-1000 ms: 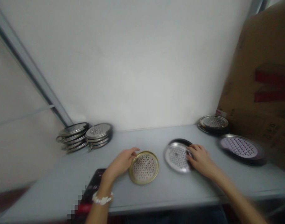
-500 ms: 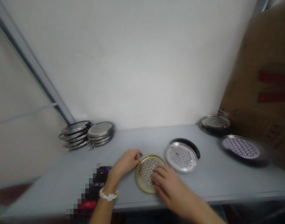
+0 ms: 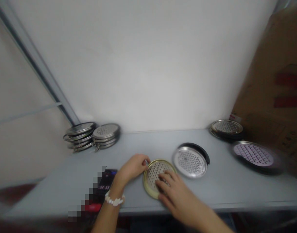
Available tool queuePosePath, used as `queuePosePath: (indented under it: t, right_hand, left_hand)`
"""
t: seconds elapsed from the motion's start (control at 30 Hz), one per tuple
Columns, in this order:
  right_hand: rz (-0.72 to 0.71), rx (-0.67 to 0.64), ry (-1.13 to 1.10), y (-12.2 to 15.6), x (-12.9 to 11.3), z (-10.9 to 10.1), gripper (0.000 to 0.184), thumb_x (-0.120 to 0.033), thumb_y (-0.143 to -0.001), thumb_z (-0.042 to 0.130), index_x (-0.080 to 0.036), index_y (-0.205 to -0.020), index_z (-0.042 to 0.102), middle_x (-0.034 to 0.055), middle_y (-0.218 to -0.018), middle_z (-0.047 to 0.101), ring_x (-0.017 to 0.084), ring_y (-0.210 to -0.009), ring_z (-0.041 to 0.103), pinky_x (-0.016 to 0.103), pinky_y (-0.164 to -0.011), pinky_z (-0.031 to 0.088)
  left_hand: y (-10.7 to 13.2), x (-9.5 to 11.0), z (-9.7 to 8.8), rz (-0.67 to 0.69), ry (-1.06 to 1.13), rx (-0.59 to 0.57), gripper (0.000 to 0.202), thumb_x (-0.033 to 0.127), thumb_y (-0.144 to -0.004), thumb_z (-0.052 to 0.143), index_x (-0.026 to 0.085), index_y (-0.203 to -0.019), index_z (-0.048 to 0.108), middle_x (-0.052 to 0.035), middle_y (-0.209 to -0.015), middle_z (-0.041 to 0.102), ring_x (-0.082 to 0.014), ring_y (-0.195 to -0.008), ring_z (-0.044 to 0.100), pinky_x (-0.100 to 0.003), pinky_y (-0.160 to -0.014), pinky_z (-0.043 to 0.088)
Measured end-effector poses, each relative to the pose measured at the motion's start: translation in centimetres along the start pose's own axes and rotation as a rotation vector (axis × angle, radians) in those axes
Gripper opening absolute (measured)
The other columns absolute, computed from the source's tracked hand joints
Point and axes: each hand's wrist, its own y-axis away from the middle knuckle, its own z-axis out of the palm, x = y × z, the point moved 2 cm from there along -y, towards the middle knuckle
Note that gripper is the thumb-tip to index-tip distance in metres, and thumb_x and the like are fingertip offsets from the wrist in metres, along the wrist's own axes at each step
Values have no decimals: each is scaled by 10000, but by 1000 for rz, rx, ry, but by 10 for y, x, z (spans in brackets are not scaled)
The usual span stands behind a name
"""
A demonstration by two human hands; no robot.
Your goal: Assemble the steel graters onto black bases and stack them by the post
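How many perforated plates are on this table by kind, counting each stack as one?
Gold-rimmed plate: 1
Silver plates: 3
Stacks of plates: 2
Total: 6

Gold-rimmed disc: silver centre, rows of small holes. Silver disc: same hole pattern, black along back edge. Table pale grey. Cardboard box brown, red stripes. Bracelet white, beaded.
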Motion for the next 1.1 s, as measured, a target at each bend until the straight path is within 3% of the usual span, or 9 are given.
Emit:
queuePosePath:
  t: [0.27, 0.4, 0.6, 0.87, 1.1]
  right_hand:
    - [-23, 64, 33, 0, 4, 10, 351, -285, -1024, 478, -258, -1369, 540, 75, -1408, 570, 331, -1346, 423, 571, -1129, 395]
    - [-20, 111, 11, -6, 9, 17, 303, -167, -987, 497, -241, -1268, 584, 81, -1318, 594, 314, -1298, 444, 542, -1097, 422]
    - [26, 206, -49, -16, 19, 30, 242, -114, -920, 604, -255, -1116, 626, 52, -1193, 626, 283, -1190, 504, 491, -1035, 442]
    - [76, 215, 7, -13, 21, 33, 250, -271, -839, 782, -261, -1022, 613, 43, -1198, 615, 320, -1180, 491, 526, -1006, 401]
    - [53, 188, 90, -11, 21, 29, 163, -275, -899, 720, -238, -1009, 606, 40, -1150, 628, 284, -1130, 513, 485, -985, 399]
  left_hand:
    - [-2, -2, 2, -5, -28, 2, 298, 180, -760, 597, 193, -993, 781, -30, -772, 751, -191, -721, 654, -251, -662, 445]
    - [-2, -2, 5, 11, -20, 9, 287, 141, -763, 581, 181, -974, 771, -41, -806, 758, -193, -746, 666, -249, -683, 453]
    - [-3, 0, 6, 31, -41, 26, 266, 94, -769, 554, 169, -932, 751, -56, -840, 758, -192, -762, 663, -249, -683, 442]
    - [1, 16, 6, 37, -64, 8, 275, 94, -777, 539, 176, -942, 744, -65, -896, 768, -205, -801, 668, -264, -713, 450]
    - [2, 22, 10, 58, -73, -2, 312, 76, -799, 494, 165, -978, 734, -89, -980, 772, -215, -873, 682, -274, -770, 467]
